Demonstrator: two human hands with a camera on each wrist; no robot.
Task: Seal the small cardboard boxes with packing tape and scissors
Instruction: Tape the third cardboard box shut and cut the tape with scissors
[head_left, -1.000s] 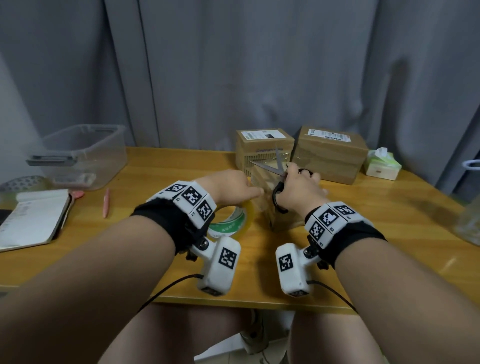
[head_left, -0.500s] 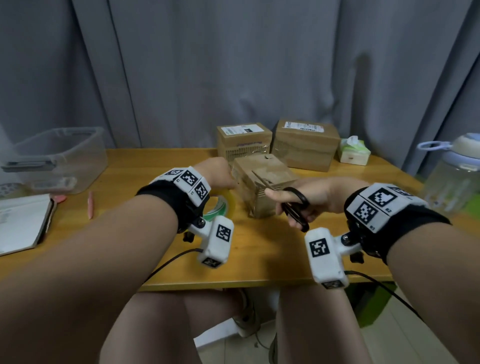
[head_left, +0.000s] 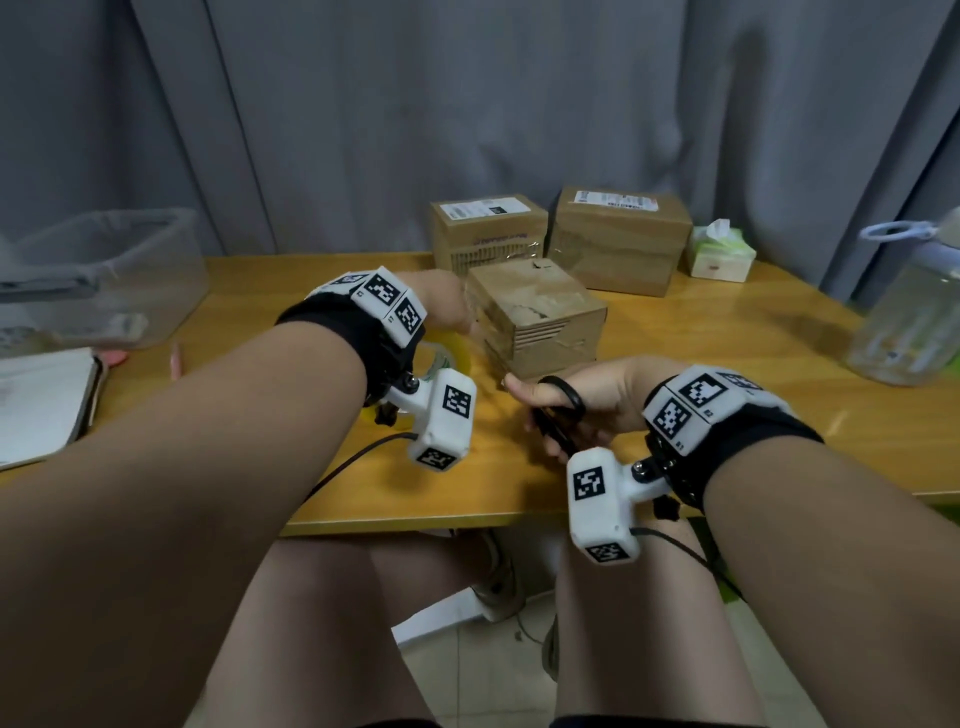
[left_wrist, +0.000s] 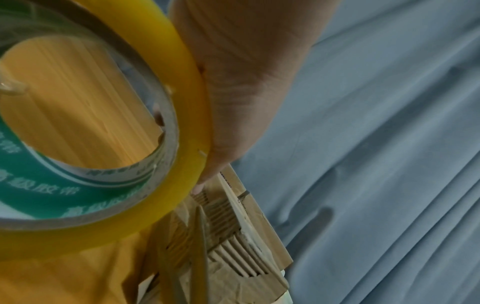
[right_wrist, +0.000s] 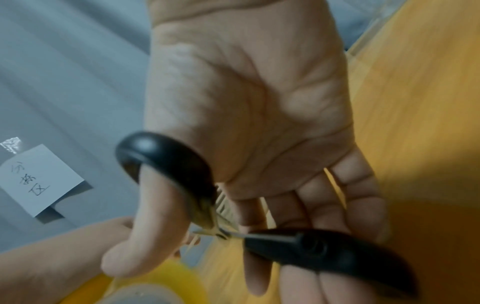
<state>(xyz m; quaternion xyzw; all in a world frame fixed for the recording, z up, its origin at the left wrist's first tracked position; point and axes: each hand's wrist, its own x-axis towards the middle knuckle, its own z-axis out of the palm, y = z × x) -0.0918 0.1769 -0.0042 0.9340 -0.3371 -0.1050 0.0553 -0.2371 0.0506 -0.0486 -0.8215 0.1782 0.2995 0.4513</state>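
Scissors (head_left: 558, 410) withdrawn — box (head_left: 537, 314) between hands

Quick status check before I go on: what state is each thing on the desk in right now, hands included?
Front box: flaps down, glossy tape across top, standing on the desk.
Two back boxes: closed, labelled.
Tape roll: gripped by the left hand, beside the front box.
Scissors: in the right hand, thumb through one loop, away from the box.
Water bottle: upright, lid on.
Tissue pack: open, tissue sticking out.
Clear bin: open-topped.
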